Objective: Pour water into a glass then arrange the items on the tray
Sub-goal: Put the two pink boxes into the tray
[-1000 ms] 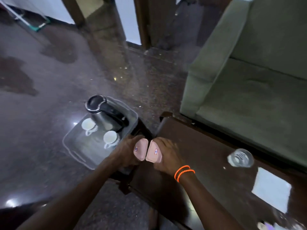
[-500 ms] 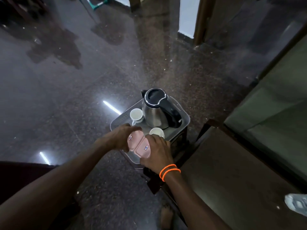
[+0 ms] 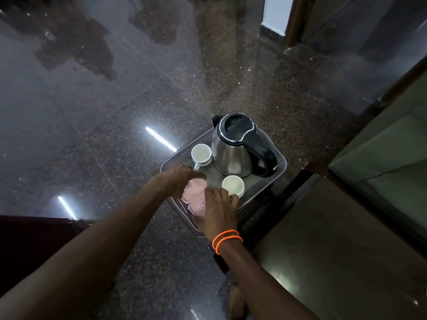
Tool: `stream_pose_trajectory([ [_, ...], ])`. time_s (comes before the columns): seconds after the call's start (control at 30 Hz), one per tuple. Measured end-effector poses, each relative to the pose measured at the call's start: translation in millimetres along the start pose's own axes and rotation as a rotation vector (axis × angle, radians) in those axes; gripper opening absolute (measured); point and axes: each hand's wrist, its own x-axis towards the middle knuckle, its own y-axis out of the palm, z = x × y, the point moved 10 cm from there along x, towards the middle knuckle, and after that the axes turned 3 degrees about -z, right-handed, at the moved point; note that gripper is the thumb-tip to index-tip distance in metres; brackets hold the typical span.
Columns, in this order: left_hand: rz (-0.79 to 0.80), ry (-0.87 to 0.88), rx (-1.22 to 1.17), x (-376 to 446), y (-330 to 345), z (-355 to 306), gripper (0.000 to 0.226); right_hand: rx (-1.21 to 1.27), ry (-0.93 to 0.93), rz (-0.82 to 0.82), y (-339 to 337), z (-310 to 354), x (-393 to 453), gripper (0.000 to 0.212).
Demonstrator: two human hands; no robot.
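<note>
A grey plastic tray [image 3: 279, 166] holds a steel electric kettle [image 3: 232, 155] with a black lid and handle. Two white cups stand on it, one [image 3: 201, 153] left of the kettle and one [image 3: 233, 184] in front of it. At the tray's near corner lie two small pink containers side by side. My left hand [image 3: 179, 181] grips the left pink container [image 3: 191, 191] from above. My right hand [image 3: 217, 212], with orange bands on its wrist, grips the right pink container [image 3: 198, 205]. The glass is out of view.
The tray rests on a small dark stand over a polished granite floor [image 3: 115, 135]. A dark wooden table [image 3: 335, 250] fills the lower right, with a green sofa [image 3: 392, 162] behind it. A door frame [image 3: 293, 21] stands at the top right.
Both hands carried the two pink containers from the table edge to the tray's near corner. The view swung left, so the glass and white paper on the table left the frame.
</note>
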Motion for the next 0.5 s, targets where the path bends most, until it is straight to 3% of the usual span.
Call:
stream_pose_trajectory([
  [0.27, 0.003, 0.026, 0.013, 5, 17, 2, 0.086, -0.096, -0.081, 0.002, 5, -4, 0, 0.057],
  [0.5, -0.012, -0.002, 0.052, 6, 24, -6, 0.087, -0.074, -0.070, 0.061, 9, -11, -10, 0.038],
])
